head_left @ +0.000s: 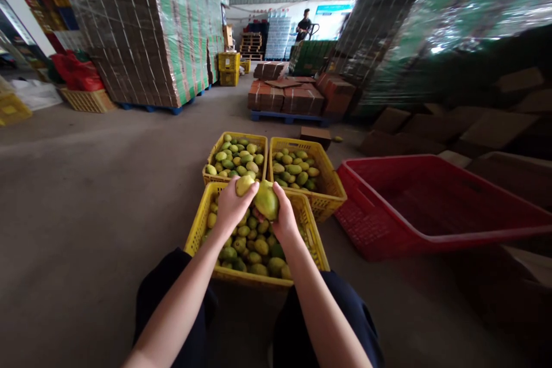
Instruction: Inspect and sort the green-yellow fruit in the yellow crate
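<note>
My left hand (230,205) is closed around a small yellow-green mango (244,184). My right hand (282,215) grips a larger green mango (266,200). Both fruits are held side by side above the nearest yellow crate (196,233), which is full of green and yellow mangoes and sits between my knees. Two more yellow crates of mangoes stand just beyond it, one on the left (213,156) and one on the right (332,178).
A tilted red crate (431,224) with nothing visible inside lies to the right. Wrapped pallets of cartons (142,29) rise at left and right. Brown boxes on a blue pallet (293,98) stand ahead. A person (304,24) stands far back.
</note>
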